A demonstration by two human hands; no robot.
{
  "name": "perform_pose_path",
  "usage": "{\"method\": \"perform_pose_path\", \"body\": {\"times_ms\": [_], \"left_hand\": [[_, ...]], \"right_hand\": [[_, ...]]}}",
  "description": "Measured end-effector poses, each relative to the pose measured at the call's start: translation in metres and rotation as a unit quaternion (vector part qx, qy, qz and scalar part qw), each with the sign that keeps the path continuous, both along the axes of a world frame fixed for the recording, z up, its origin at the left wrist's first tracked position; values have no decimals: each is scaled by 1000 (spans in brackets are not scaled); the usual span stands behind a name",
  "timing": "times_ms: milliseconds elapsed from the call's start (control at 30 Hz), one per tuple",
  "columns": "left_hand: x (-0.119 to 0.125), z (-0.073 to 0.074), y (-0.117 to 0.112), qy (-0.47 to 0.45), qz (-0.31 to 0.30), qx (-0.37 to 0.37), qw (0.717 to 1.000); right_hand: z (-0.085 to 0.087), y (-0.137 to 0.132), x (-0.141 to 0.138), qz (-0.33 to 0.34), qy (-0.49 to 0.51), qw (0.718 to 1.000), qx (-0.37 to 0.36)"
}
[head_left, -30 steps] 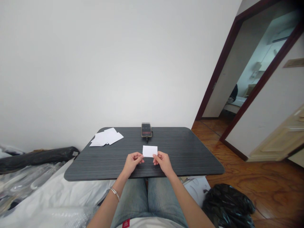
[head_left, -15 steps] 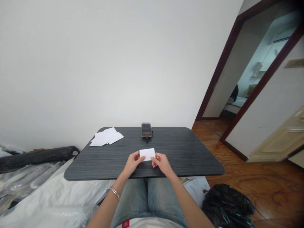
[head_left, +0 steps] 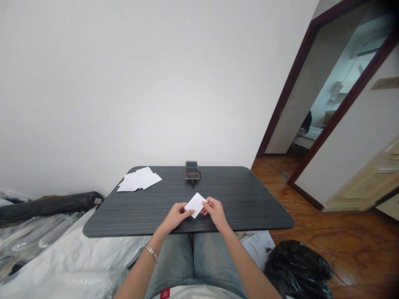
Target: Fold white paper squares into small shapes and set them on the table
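Evidently mid-handling: one white card between two hands, the others in a pile

Farthest out to the left of the hands lies a long black roll (head_left: 46, 207), with crumpled clear plastic (head_left: 37, 241) just nearer than it. Next comes the dark tabletop (head_left: 243, 199), which carries a loose pile of white cards (head_left: 140, 180) beyond the hands and to their left, well apart from them. Those cards overlap at odd angles; their number cannot be counted, nor can it be told whether any have been handled.

The left hand (head_left: 175, 217), a silver bracelet (head_left: 151, 252) on its wrist, pinches the lower left part of a single white card (head_left: 195, 204), thumb on top. Straight beyond the hands, near the wall, stands a small dark-screened device (head_left: 191, 170) with a cable plug at its foot. The card itself sits between the hands over the tabletop, turned so that one corner points away from the person. The right hand (head_left: 215, 211) pinches its right side, thumb over the face and fingers curled beneath.

As far as can be judged, this card is picked out but not set down, so its handling looks unfinished; any fold in it is too small to tell.

To the right of the hands and lower, a black plastic bag (head_left: 297, 268) rests on the wooden floor (head_left: 358, 236).
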State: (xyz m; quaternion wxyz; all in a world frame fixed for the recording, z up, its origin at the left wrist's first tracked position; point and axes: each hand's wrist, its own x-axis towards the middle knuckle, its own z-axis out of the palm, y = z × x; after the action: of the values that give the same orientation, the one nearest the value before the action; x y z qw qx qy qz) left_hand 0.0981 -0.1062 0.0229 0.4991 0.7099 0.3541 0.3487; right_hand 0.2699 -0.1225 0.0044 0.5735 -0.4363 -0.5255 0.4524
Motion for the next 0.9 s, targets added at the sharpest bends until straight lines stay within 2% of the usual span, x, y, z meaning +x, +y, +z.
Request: {"method": "perform_pose_path", "body": {"times_ms": [100, 267, 433, 633, 900], "left_hand": [[1, 1, 0, -44, -1, -22, 999], [0, -1, 1, -61, 19, -46, 997], [0, -5, 2, -89, 30, -61, 994], [1, -5, 2, -72, 15, -48, 996], [-1, 2, -1, -108, 73, -26, 991]], "right_hand": [[0, -1, -1, 23, -13, 1000, -2], [2, -1, -2, 34, -18, 999, -1], [2, -1, -3, 79, -48, 996, -11], [1, -3, -2, 44, -54, 997, 18], [0, -3, -1, 48, -68, 996, 31]]}}
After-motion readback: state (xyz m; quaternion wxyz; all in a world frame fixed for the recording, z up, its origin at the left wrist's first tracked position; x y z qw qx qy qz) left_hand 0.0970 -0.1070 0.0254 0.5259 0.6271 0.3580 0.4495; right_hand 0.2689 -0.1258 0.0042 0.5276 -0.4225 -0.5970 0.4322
